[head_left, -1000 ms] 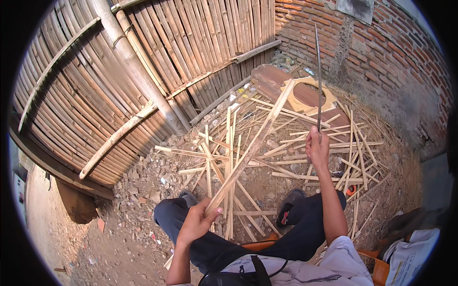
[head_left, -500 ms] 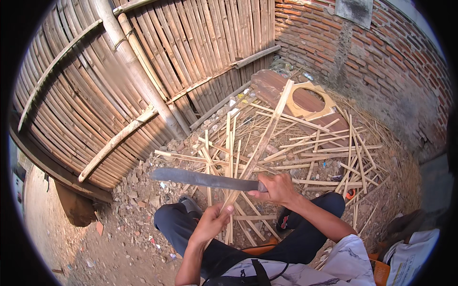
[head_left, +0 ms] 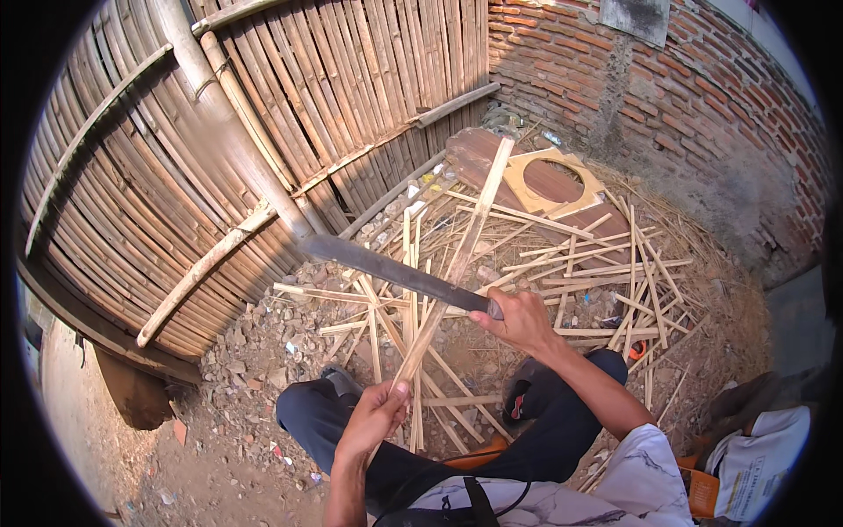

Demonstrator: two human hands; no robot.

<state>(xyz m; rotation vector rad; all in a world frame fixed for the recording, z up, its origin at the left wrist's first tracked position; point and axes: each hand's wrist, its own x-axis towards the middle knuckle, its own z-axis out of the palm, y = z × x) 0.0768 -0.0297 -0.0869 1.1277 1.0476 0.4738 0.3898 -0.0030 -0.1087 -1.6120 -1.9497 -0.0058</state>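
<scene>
Head view: a long bamboo strip (head_left: 457,263) is grasped at its lower end by the left hand (head_left: 373,417), with the fingers clenched around it just above the person's knees. From that grip the strip is directed upward and slightly to the right, its far end being seen against a brown board (head_left: 492,154) near the wall. A long dark blade (head_left: 395,270) is held by its handle in the right hand (head_left: 522,321), which is closed firmly around it. The blade is laid across the strip about midway along its length, well above the left hand, with the tip pointed to the left. Whether the edge is touching the strip or has entered it cannot be told. Loose split bamboo pieces (head_left: 597,263) are scattered over the ground (head_left: 255,351), which is covered with rubble, stones and dry fibres. A cut-out sheet with a round hole (head_left: 553,180) is set on the brown board. The area is bounded on the left by a bamboo fence (head_left: 219,132) and at the rear right by a brick wall (head_left: 702,97).
</scene>
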